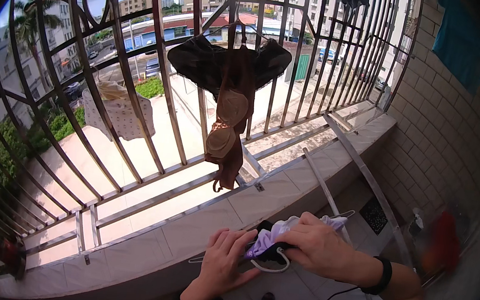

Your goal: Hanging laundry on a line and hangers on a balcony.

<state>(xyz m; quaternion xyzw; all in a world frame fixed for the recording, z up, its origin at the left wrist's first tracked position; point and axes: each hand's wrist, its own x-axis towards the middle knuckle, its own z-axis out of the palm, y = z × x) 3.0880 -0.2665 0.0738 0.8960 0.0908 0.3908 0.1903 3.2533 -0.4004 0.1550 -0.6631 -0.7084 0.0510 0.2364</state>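
Note:
A lavender and black garment lies bunched over a clothes hanger, whose pale hook curves down below the cloth. Fingers of my right hand pinch the garment near the hook. My left hand is at the garment's left end, its fingers against the cloth and hanger, with one thin hanger end jutting out to its left. Beyond my hands, a brown bra and a black lace-edged garment hang from a hanger at the window bars.
Metal window bars stand beyond a tiled ledge. A small patterned garment hangs at the left. Two long poles, one wide and one thin, lean at the right by a tiled wall. A blurred red object is at lower right.

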